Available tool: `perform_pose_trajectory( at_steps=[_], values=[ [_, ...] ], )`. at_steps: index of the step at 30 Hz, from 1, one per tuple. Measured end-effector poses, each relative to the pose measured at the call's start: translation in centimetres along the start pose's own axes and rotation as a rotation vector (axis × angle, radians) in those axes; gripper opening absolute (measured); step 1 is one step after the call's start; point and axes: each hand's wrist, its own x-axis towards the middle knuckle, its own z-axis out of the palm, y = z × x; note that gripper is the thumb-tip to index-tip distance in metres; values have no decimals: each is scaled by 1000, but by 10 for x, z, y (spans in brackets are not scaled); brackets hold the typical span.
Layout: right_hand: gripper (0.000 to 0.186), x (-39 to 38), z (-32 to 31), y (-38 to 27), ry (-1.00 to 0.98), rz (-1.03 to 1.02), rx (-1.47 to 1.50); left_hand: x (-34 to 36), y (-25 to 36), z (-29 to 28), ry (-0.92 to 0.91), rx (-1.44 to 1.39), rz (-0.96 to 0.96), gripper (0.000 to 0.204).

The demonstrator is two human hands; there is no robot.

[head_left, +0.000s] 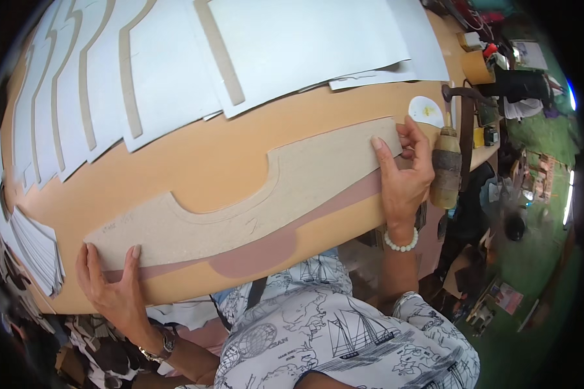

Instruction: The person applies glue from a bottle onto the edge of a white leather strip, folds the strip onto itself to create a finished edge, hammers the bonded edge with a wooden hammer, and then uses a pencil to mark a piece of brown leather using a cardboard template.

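A long beige cardboard pattern piece (240,214) with a rounded cut-out on its far side lies slantwise in front of me. Under its near edge shows a mauve flat piece (256,255) with a rounded lobe. My left hand (115,290) grips the cardboard's left end, fingers at the corner and thumb on the near edge. At the other end, my right hand (409,170) pinches the cardboard, thumb on top and fingers around the right edge. Just right of that hand stands a yellowish bottle (446,170) with a dark-wrapped middle and a nozzle.
White sheets (311,48) with beige strips overlap across the far side of the tan table (194,170). A fanned stack of white sheets (36,249) lies at the left. A small white disc (426,107) with a yellow smear and a hammer (464,94) are at the right.
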Motion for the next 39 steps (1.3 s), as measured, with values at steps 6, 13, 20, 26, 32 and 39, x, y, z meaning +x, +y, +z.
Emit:
perform_pose_trajectory(
  at_steps=[6, 13, 20, 26, 32, 39],
  values=[
    [35, -3, 1, 11, 40, 129, 192, 1, 1, -1, -14, 25, 3, 59],
    [26, -4, -1, 11, 32, 165, 229, 1, -3, 0, -29, 44, 11, 58],
    [27, -3, -3, 9, 28, 160, 231, 0, -6, 1, -23, 55, 21, 58],
    [25, -4, -3, 11, 42, 154, 264, 1, -7, 1, -43, 68, 16, 61],
    [22, -4, -2, 10, 22, 41, 178, 0, -7, 1, -25, 18, -1, 59],
    [23, 8, -6, 1, -132, -442, -393, -5, 3, 1, 24, -106, 200, 39]
  ],
)
